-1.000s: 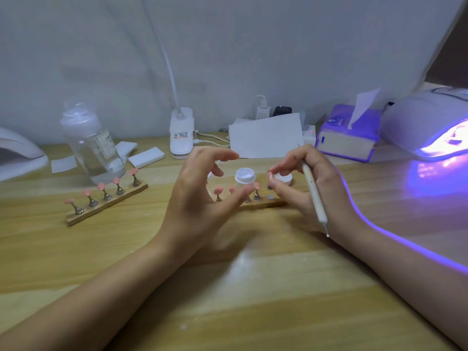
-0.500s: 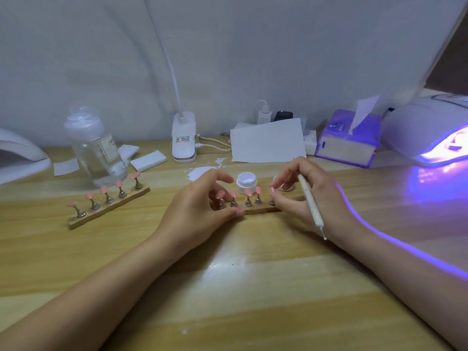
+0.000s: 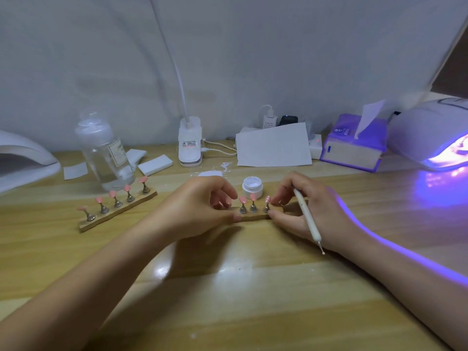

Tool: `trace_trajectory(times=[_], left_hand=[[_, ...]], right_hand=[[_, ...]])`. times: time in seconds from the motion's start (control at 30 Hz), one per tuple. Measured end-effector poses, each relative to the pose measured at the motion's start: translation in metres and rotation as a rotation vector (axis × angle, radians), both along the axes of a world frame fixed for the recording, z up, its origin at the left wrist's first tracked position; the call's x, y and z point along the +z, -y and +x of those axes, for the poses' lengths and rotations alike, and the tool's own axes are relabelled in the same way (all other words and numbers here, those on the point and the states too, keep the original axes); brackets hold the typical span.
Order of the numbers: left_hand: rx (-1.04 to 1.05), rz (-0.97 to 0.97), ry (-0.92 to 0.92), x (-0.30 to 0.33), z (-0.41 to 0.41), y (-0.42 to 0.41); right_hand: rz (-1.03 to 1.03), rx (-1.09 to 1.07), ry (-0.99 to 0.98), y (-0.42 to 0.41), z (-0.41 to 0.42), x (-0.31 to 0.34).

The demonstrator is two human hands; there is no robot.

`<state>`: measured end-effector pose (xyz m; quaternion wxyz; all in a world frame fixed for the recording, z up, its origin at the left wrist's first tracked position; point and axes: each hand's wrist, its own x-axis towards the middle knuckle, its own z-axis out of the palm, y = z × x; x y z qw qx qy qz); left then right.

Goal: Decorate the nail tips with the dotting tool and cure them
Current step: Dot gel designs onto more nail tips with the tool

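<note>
A wooden strip [image 3: 254, 218] carrying pink nail tips [image 3: 253, 197] on metal stands lies at the table's middle. My left hand [image 3: 200, 206] grips its left end, thumb in front and fingers curled over the stands. My right hand [image 3: 306, 206] pinches its right end while the white dotting tool [image 3: 307, 219] lies tucked across the fingers, its ball tip pointing toward me. A small open white jar [image 3: 252, 187] stands just behind the strip. A second strip of pink tips [image 3: 117, 210] lies to the left.
A lit UV lamp [image 3: 435, 138] glows purple at the far right beside a purple tissue box [image 3: 354, 145]. A clear bottle [image 3: 106, 153], white pads [image 3: 155, 167], a clip lamp base [image 3: 190, 145], paper [image 3: 273, 145] and another white lamp [image 3: 22, 160] line the back.
Both hands came down from hovering above the strip and took hold of its two ends. The view shifted slightly downward.
</note>
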<state>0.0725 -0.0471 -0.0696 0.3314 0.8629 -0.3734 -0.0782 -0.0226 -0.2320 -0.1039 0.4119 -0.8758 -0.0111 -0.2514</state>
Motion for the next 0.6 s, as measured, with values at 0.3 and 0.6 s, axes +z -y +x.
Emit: trace_trajectory(times=[0.3,0.6], left_hand=[[0.086,-0.101,0.164,-0.01,-0.016,0.021],[0.098,-0.117,0.234,-0.012,-0.019,0.026]], right_hand=[[-0.063,-0.011,0.003,-0.002,0.001,0.003],[-0.019,0.031,-0.022,-0.001,0.002,0.004]])
